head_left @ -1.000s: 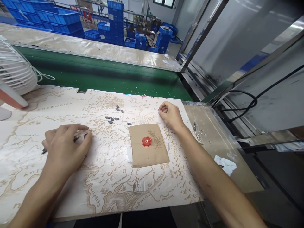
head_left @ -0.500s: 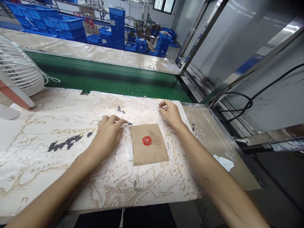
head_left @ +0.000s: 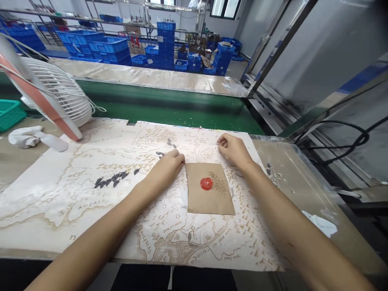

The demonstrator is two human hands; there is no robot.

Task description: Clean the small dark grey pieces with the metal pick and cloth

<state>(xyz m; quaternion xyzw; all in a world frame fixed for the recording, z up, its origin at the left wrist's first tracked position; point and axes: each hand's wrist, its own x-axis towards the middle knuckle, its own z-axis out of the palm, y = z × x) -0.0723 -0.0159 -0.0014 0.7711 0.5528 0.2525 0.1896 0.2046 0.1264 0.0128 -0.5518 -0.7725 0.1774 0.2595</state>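
My left hand (head_left: 171, 163) is closed, fingertips together by the upper left corner of a square piece of brown cardboard (head_left: 195, 200). What those fingertips hold, if anything, is hidden. On the cardboard sit a glossy red blob (head_left: 206, 183) and a scatter of tiny brown grains (head_left: 220, 186). Past the cardboard's upper right corner, my right hand (head_left: 235, 149) is pinched just above the map sheet; anything in the pinch is too small to name. Small dark leaf-shaped pieces (head_left: 159, 153) lie beside my left hand, others (head_left: 171, 143) farther back, and a larger group (head_left: 110, 179) to the left.
A printed map sheet (head_left: 91, 218) covers much of the table. On the left stand a white and orange fan (head_left: 65, 91), a white cloth (head_left: 26, 137) and a green basket (head_left: 10, 114). Tiny bits (head_left: 279, 176) and a white scrap (head_left: 321, 224) lie right. A green conveyor belt (head_left: 169, 107) runs behind.
My left hand has moved right to the cardboard's corner, and its fingers have closed where a dark piece lay. My right hand stays pinched in about the same place. The view has shifted left.
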